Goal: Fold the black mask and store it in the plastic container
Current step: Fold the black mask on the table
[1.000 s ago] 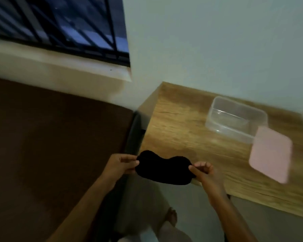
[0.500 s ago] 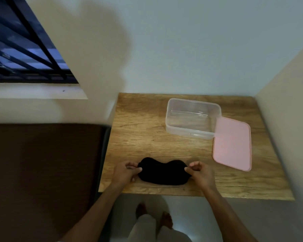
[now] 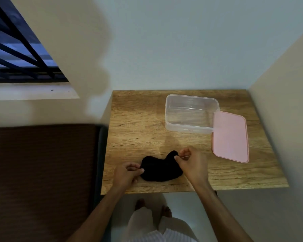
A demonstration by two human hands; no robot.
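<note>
A black mask [image 3: 160,167] lies near the front edge of the wooden table [image 3: 138,123]. My left hand [image 3: 127,174] pinches its left end against the tabletop. My right hand [image 3: 191,162] pinches the right end, which is raised and bent up toward the back. A thin pale strap shows at my right fingers. The clear plastic container [image 3: 191,113] stands open and empty at the back right of the table, well apart from both hands. Its pink lid [image 3: 230,136] lies flat beside it on the right.
The table sits in a corner, with walls behind and to the right. A dark brown mattress [image 3: 42,172] lies to the left of the table. A barred window [image 3: 16,55] is up at the left. My legs and feet are below the table's front edge.
The mask came down from the air onto the table. Since then my right hand has lifted its right end up and back, so the mask is bent.
</note>
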